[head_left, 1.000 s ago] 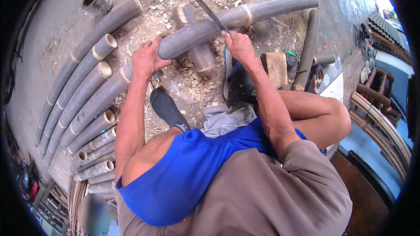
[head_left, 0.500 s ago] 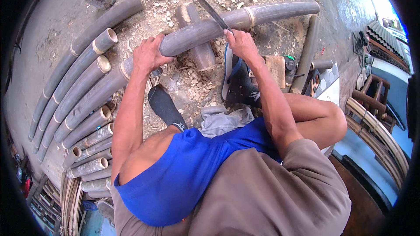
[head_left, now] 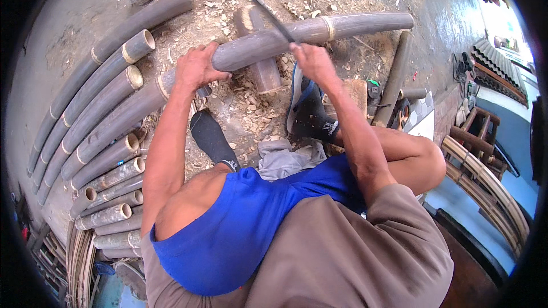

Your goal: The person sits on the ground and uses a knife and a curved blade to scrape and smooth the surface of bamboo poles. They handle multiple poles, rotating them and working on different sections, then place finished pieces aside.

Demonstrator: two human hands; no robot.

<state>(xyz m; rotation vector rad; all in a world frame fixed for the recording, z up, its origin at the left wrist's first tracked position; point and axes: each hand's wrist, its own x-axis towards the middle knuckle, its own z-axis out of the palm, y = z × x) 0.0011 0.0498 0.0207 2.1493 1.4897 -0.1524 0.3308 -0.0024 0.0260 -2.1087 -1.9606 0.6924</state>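
A long grey-brown bamboo pole (head_left: 251,49) lies slantwise before me, resting across a short thick log (head_left: 266,75). My left hand (head_left: 197,68) is closed over the pole near a pale node ring, its thumb on the near side. In my right hand (head_left: 314,63) is a machete, gripped by its handle, which the fingers mostly hide. The dark machete blade (head_left: 273,18) points up and left, crossing over the pole left of another node. It looks slightly blurred, and I cannot tell whether its edge touches the bamboo.
Several cut bamboo poles (head_left: 105,94) lie fanned out at the left. Wood chips (head_left: 257,105) litter the floor around my feet. A grey cloth (head_left: 288,159) lies between my legs. At the right are another bamboo piece (head_left: 394,80), a wooden block (head_left: 354,94) and bundled strips (head_left: 485,177).
The whole view has shifted a little. Both hands keep their grips, the machete still crossing the pole at nearly the same spot, its blade now more blurred.
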